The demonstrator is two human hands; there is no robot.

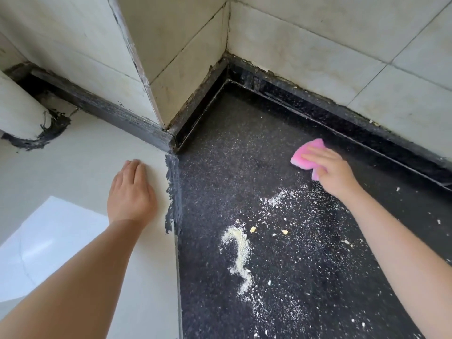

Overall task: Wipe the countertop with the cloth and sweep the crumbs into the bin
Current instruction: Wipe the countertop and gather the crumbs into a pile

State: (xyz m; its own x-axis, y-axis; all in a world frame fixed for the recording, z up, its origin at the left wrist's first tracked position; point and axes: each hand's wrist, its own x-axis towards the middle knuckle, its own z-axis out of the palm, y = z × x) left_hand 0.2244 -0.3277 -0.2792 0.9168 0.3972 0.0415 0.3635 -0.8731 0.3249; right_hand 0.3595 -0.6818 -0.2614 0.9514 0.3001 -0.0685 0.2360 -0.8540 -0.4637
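Speckled black stone desk (pixel 281 277) fills the right half of the view and runs into a corner of pale, grimy wall tiles (pixel 305 57), with a raised dark kerb (pixel 330 118) along the back wall. On the left lies a smooth off-white surface (pixel 85 167), joined to the desk by a rough grey sealant seam (pixel 174 192). Pale yellow-white crumbs and powder (pixel 241 250) are scattered over the desk's middle, thickest in a curved streak near the seam. The right hand (pixel 330 171) presses a folded pink cloth (pixel 307 152) onto the desk close to the kerb, fingers curled over it; its long axis runs from the near right toward the far left. The left hand (pixel 132 192) rests flat on the off-white surface, fingers straight and together.
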